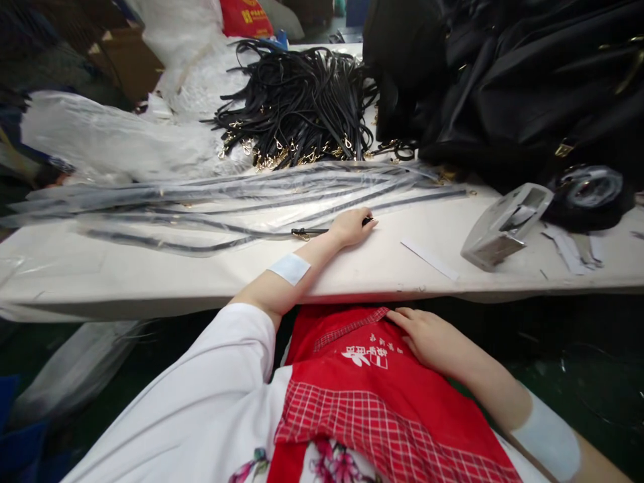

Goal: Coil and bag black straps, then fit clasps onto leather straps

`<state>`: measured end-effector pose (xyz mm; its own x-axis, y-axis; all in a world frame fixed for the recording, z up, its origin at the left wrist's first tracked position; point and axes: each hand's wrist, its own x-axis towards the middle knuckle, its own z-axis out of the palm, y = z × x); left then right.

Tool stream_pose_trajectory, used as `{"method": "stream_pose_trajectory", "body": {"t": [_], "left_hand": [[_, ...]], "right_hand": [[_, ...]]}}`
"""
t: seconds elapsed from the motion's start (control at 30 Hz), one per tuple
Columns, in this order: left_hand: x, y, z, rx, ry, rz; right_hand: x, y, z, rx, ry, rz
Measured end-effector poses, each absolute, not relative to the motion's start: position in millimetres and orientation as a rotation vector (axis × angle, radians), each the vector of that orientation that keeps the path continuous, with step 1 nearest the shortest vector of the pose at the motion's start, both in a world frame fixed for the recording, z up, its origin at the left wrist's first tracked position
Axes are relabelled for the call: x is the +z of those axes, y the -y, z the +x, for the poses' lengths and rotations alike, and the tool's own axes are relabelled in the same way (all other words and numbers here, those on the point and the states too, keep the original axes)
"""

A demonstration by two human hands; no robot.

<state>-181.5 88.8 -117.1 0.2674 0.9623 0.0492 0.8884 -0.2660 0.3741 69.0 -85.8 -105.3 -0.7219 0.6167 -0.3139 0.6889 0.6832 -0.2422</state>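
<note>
My left hand [352,228] is closed around one end of a black strap [312,231] on the white table. Gold metal fittings show on the strap, which runs left toward a clear plastic sleeve [211,249]. Below the table edge, my right hand [427,339] rests on the checked top edge of the pocket on my red apron [402,389]. Its fingers are stretched out, with no object visible in them. Several bagged black straps [201,194] lie across the table beyond my left hand.
A heap of loose black straps [306,100] with gold clasps lies at the back. Clear plastic bags [100,134] are piled left. Large black bags [503,87] stand right, behind a grey tape dispenser [508,225]. A white paper strip [430,260] lies near the front edge.
</note>
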Motion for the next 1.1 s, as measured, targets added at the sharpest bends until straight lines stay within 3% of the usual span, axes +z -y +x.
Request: {"method": "stream_pose_trajectory", "body": {"t": [0.73, 0.93, 1.1], "left_hand": [[-119, -90, -183, 0.407, -1.700, 2.275], [-119, -90, -184, 0.407, -1.691, 2.267], [-121, -90, -183, 0.411, -1.679, 2.261]], "right_hand": [[-185, 63, 29, -0.430, -2.654, 0.962], [-168, 67, 45, -0.604, -2.801, 0.973], [-133, 84, 79, -0.983, -2.929, 1.147]]}}
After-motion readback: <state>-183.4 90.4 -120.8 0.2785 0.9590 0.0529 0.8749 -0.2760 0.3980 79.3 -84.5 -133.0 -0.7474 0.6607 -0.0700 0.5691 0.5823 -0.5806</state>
